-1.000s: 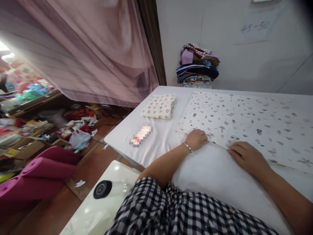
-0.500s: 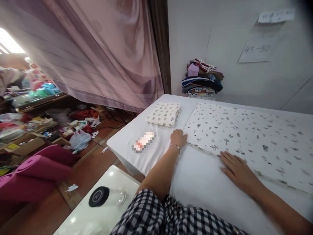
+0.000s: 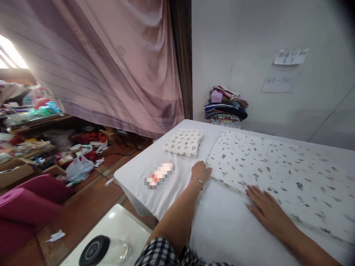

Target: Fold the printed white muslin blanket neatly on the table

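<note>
- Your L hand (image 3: 201, 172): at near-left corner of printed cloth (image 3: 277, 173), fingers bent; can't tell if grip pinches it.
- Your R hand (image 3: 267, 207): flat, fingers extended on cloth's near edge, grip holding nothing.
- Cloth spread on white surface (image 3: 222, 218), right of folded cloth (image 3: 183, 143).

Two printed cloths (image 3: 274, 166), centre and four o'clock; two paper signs (image 3: 290, 58), one clothing stack (image 3: 226, 107), two o'clock; one black-lidded bottle (image 3: 94, 251), seven o'clock.

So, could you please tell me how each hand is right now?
Left hand: at a corner of the printed cloth; grip unclear.
Right hand: open, fingers on its near edge.
</note>
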The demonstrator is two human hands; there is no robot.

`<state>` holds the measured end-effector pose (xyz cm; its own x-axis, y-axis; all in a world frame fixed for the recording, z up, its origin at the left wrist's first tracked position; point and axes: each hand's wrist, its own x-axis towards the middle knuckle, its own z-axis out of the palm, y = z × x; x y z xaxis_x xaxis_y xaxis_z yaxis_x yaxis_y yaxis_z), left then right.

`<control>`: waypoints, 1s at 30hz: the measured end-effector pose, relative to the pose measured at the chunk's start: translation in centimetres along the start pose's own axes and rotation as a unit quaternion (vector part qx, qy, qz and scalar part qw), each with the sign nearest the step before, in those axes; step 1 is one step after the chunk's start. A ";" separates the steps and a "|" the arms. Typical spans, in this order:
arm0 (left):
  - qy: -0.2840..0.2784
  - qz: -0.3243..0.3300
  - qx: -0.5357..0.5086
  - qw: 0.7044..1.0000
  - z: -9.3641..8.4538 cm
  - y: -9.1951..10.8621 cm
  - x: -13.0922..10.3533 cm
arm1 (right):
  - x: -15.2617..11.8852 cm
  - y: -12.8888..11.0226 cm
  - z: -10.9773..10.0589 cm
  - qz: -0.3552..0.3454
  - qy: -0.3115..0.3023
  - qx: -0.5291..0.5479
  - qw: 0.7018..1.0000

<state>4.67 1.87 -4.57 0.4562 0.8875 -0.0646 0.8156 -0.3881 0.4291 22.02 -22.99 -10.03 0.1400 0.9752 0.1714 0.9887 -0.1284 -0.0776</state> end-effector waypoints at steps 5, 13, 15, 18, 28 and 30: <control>0.016 -0.024 -0.107 0.994 0.4 0.2 0.0 | 2.3 -1.6 -0.3 -0.004 0.036 0.007 0.999; 0.013 -0.080 -0.451 0.889 0.6 -0.1 0.8 | 11.0 -8.0 0.3 0.035 0.032 0.011 0.999; -0.007 -0.106 -0.510 0.854 0.5 -0.1 0.8 | 12.4 -9.0 0.4 0.036 0.043 0.007 0.998; -0.026 -0.121 -0.532 0.838 0.2 0.3 0.6 | 14.1 -9.8 0.2 0.041 0.054 -0.002 0.998; -0.061 -0.129 -0.500 0.854 -0.5 -0.9 1.1 | 15.3 -10.8 -1.2 0.048 -0.016 0.080 0.996; -0.079 -0.132 -0.497 0.854 -0.7 -1.5 1.5 | 14.0 -11.3 -1.9 0.043 -0.017 0.141 0.989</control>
<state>3.87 3.91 -4.72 0.4097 0.8365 -0.3639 0.2278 0.2925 0.9287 12.95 -8.27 -4.93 0.2158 0.9691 0.1196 0.9187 -0.1600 -0.3612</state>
